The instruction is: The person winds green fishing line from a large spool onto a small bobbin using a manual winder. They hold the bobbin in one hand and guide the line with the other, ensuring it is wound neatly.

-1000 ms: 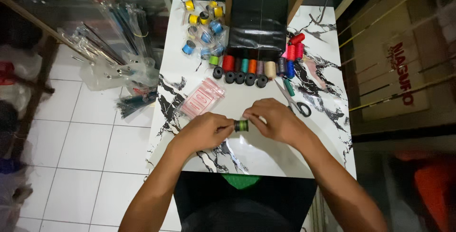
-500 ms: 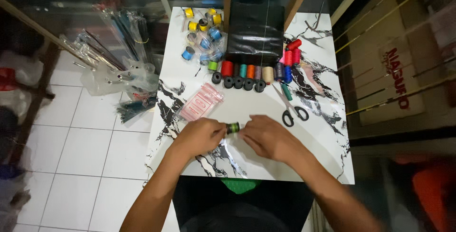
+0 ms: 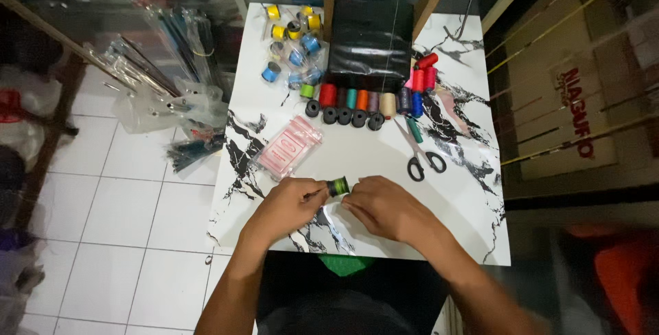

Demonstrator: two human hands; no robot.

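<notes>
A small black spool wound with green thread [image 3: 338, 187] lies between my two hands, just above the near part of the marble-patterned white table [image 3: 453, 239]. My left hand [image 3: 288, 204] pinches its left end with the fingertips. My right hand [image 3: 384, 208] grips its right end, fingers curled. A strip of clear plastic wrap [image 3: 336, 228] lies under my hands.
Black-handled scissors [image 3: 422, 160] lie to the right of my hands. A pink packet [image 3: 288, 149] lies at the left. A row of coloured thread spools [image 3: 371, 101] and black bobbins [image 3: 343, 117] sits mid-table, before a black box [image 3: 371, 40]. Loose spools [image 3: 292, 33] are at far left. Plastic bags [image 3: 158, 88] stand on the floor.
Both hands, with the spool, have stayed near the table's front edge; the head view has shifted a little. The grip on the spool looks the same.
</notes>
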